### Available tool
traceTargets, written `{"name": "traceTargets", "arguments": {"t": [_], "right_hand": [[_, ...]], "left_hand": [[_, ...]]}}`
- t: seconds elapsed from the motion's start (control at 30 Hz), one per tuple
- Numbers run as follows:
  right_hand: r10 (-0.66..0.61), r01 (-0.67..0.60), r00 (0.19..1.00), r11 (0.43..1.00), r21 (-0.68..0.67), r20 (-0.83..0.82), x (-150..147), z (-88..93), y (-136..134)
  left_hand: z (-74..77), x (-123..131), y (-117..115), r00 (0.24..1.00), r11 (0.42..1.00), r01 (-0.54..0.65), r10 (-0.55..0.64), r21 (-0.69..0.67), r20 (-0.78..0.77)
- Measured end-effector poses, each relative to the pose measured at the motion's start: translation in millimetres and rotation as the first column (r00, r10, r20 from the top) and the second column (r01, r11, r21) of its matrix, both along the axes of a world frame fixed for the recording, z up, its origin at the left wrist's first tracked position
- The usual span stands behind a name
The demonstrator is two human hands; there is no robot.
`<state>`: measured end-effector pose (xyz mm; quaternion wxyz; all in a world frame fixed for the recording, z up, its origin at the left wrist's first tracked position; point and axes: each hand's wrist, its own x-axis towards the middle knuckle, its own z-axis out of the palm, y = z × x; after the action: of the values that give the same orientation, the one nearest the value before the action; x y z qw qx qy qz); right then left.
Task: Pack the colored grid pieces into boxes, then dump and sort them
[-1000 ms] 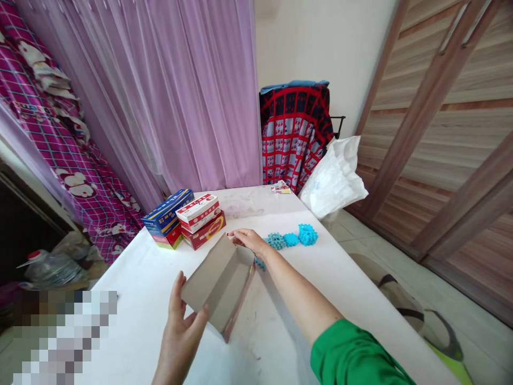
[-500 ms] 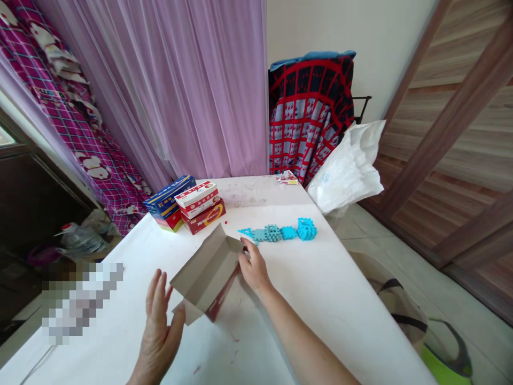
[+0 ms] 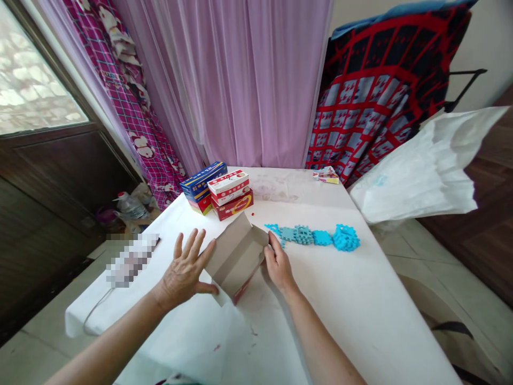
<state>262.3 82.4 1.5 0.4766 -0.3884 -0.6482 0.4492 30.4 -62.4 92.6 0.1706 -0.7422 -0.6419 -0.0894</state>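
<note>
An unfolded cardboard carton point(image 3: 237, 255), grey-brown inside with a red printed outside, lies half open on the white table point(image 3: 344, 310). My left hand point(image 3: 185, 270) rests against its left panel, fingers stretched out and the thumb under its near edge. My right hand point(image 3: 277, 263) presses on its right edge with the fingers curled against the flap. Just beyond my right hand lies a row of turquoise interlocking toy pieces point(image 3: 316, 236).
A stack of red, white and blue boxes point(image 3: 219, 190) stands at the table's far left. A small packet point(image 3: 327, 175) lies at the far edge. A white plastic bag point(image 3: 425, 171) hangs over the right edge. A pink curtain point(image 3: 240, 80) and a red-black blanket point(image 3: 377, 101) stand behind.
The view has swung left and closer. My left hand moved from beside the carton onto its left panel. My right hand stayed on the right edge as the carton shifted slightly.
</note>
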Motion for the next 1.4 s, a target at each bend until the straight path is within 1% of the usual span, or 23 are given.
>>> {"name": "traceTargets", "arguments": {"t": [0.07, 0.17, 0.23, 0.27, 0.33, 0.4, 0.5, 0.57, 0.63, 0.7, 0.8, 0.9, 1.0, 1.07, 1.13, 1.23, 1.3, 1.4], "right_hand": [[-0.009, 0.009, 1.000, 1.000, 0.024, -0.015, 0, -0.5, -1], [-0.058, 0.062, 0.997, 0.995, 0.076, -0.049, 0, -1.2, -5], [-0.102, 0.108, 0.994, 0.987, 0.123, -0.049, 0, -1.2, -7], [-0.119, 0.124, 0.992, 0.981, 0.150, -0.039, 0, -0.9, -7], [-0.126, 0.122, 0.992, 0.973, 0.198, 0.005, 1, 1.0, -6], [-0.111, 0.094, 0.991, 0.974, 0.205, 0.070, 3, 4.8, -3], [-0.075, 0.052, 0.986, 0.987, 0.152, 0.151, 5, 13.1, 5], [-0.059, 0.039, 0.981, 0.993, 0.112, 0.183, 6, 19.0, 9], [-0.052, 0.041, 0.977, 0.998, 0.054, 0.205, 5, 24.2, 13], [-0.054, 0.061, 0.975, 0.998, -0.024, 0.217, 3, 28.3, 15], [-0.057, 0.081, 0.976, 0.990, -0.112, 0.209, -3, 32.4, 18], [-0.037, 0.069, 0.985, 0.979, -0.192, 0.168, -10, 34.1, 24], [-0.017, 0.047, 0.993, 0.963, -0.264, 0.116, -18, 34.2, 32], [-0.022, 0.048, 0.995, 0.959, -0.280, 0.098, -22, 34.0, 37], [-0.021, 0.049, 0.994, 0.959, -0.279, 0.103, -26, 34.0, 39], [-0.016, 0.048, 0.992, 0.966, -0.255, 0.128, -31, 34.5, 38], [-0.010, 0.043, 0.989, 0.974, -0.224, 0.144, -31, 34.8, 37], [-0.003, 0.034, 0.985, 0.984, -0.176, 0.174, -16, 37.2, 43]], "left_hand": [[-11.8, -1, 1, 0.995, 0.997, -0.077, 0.077, -0.010, 0.070], [-34.5, 0, -6, 0.964, 0.983, -0.177, 0.182, -0.042, 0.195], [-46.2, 2, -10, 0.944, 0.975, -0.215, 0.221, -0.052, 0.246], [-49.5, 3, -12, 0.941, 0.975, -0.216, 0.221, -0.048, 0.256], [-50.0, 5, -12, 0.953, 0.985, -0.166, 0.171, -0.041, 0.250], [-43.6, 4, -9, 0.969, 0.996, -0.068, 0.081, -0.066, 0.233], [-29.2, -1, 0, 0.972, 0.985, 0.095, -0.061, -0.142, 0.225], [-21.5, -4, 7, 0.963, 0.971, 0.179, -0.140, -0.157, 0.231], [-17.7, -6, 14, 0.947, 0.957, 0.242, -0.198, -0.160, 0.252], [-17.9, -6, 18, 0.923, 0.936, 0.293, -0.224, -0.193, 0.313], [-25.2, -2, 21, 0.854, 0.892, 0.373, -0.222, -0.256, 0.470], [-39.3, 4, 21, 0.778, 0.873, 0.426, -0.218, -0.238, 0.590], [-56.2, 12, 24, 0.739, 0.887, 0.431, -0.241, -0.167, 0.629], [-65.8, 17, 27, 0.729, 0.891, 0.439, -0.277, -0.117, 0.626], [-72.0, 22, 31, 0.715, 0.885, 0.462, -0.326, -0.067, 0.618], [-74.1, 26, 35, 0.702, 0.876, 0.483, -0.378, -0.013, 0.603], [-72.4, 26, 36, 0.712, 0.880, 0.476, -0.377, -0.012, 0.592], [-70.1, 22, 37, 0.736, 0.891, 0.452, -0.356, -0.027, 0.576]]}}
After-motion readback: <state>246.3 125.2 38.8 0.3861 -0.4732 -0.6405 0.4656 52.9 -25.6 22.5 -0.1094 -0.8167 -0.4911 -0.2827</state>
